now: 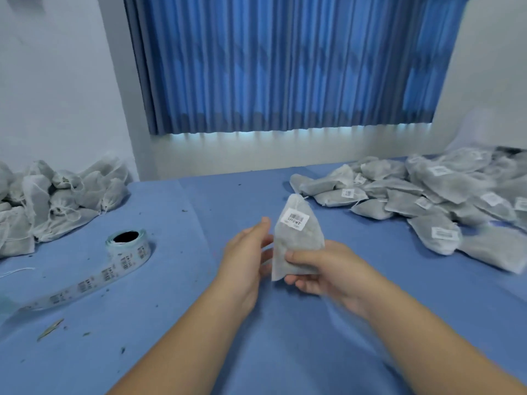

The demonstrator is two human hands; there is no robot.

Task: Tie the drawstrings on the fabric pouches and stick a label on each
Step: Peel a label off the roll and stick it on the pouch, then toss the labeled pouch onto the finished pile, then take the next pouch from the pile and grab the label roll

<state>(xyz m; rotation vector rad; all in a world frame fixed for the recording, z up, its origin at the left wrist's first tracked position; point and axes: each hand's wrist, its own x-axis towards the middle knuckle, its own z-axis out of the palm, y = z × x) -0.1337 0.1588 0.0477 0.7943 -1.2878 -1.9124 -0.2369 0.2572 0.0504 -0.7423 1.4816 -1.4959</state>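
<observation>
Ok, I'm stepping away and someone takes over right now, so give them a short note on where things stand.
Right hand grips the pouch by its lower part; left hand is open beside it.
Its label is already on.
Done: labelled pile at the right.
To do: set this pouch there, then work through the unlabelled pile at the left; label roll lies beside it.

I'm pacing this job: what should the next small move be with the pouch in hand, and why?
Probably the right hand sets the pouch on the labelled pile at right: its label is on, its neck looks drawn closed, and the left hand is open beside it.
</observation>
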